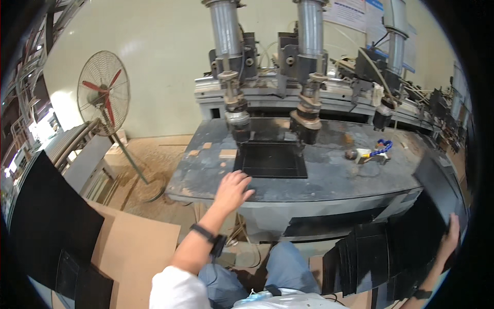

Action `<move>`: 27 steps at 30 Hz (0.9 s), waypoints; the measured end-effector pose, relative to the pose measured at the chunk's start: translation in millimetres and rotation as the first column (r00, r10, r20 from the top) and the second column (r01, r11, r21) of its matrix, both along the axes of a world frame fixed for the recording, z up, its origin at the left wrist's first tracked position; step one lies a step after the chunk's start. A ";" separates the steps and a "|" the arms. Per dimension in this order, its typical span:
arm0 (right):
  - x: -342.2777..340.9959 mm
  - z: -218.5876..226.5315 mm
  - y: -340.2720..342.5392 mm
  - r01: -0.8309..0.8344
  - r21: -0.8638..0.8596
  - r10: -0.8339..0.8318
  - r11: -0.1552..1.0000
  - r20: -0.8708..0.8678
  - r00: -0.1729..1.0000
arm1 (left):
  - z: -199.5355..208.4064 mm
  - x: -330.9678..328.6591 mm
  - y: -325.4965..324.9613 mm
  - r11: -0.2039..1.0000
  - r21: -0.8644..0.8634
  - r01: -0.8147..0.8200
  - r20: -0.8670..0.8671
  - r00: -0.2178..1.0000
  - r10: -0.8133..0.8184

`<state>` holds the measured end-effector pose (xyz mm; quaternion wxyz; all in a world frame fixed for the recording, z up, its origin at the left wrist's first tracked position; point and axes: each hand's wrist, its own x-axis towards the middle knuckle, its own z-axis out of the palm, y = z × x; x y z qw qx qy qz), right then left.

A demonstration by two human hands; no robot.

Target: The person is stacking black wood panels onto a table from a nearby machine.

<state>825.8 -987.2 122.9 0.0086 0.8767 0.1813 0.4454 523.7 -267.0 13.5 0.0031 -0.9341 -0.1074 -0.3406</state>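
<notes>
A thin black panel (272, 160) lies flat on the grey worktable, beneath two machine heads. My left hand (234, 189) rests palm down at the table's front edge, beside the panel's near left corner. Its fingers are stretched out and hold nothing; the fingertips reach the corner or stop just short of it. Far to the right, my right hand (451, 234) grips the edge of another black panel (437, 183), which is tilted up above a stack of black panels (370, 252). The fingers behind that raised panel are partly hidden.
Vertical cylinders (225, 31) with worn heads hang over the worktable (334, 175). A blue flexible hose (381, 148) on a small block and wood scraps (228, 153) lie on it. A fan (104, 92) stands left. More black panels (51, 206) lean beside cardboard (139, 247).
</notes>
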 end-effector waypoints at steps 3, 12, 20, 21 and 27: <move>-70.4 17.1 121.7 -0.307 0.060 0.305 0.950 0.045 0.951 | -34.3 93.3 10.5 0.978 -0.146 -0.148 -0.298 0.949 0.100; -43.4 -55.8 383.2 -0.832 0.161 0.839 0.531 -0.240 0.489 | -33.7 20.7 -73.6 0.995 -0.048 -0.091 -0.216 0.973 0.078; -0.5 -135.3 530.4 -0.887 0.098 0.784 0.451 -0.519 0.341 | -2.0 -236.1 -126.5 0.955 0.256 -0.147 -0.115 0.977 0.181; 5.3 -143.0 544.8 -0.893 0.090 0.790 0.442 -0.511 0.339 | 8.5 -264.9 -140.3 0.937 0.268 -0.223 -0.112 0.959 0.260; 1.2 -146.1 573.9 -0.858 0.191 0.760 0.476 -0.580 0.292 | 56.3 -408.9 -205.2 0.577 0.457 -0.677 -0.043 0.632 0.774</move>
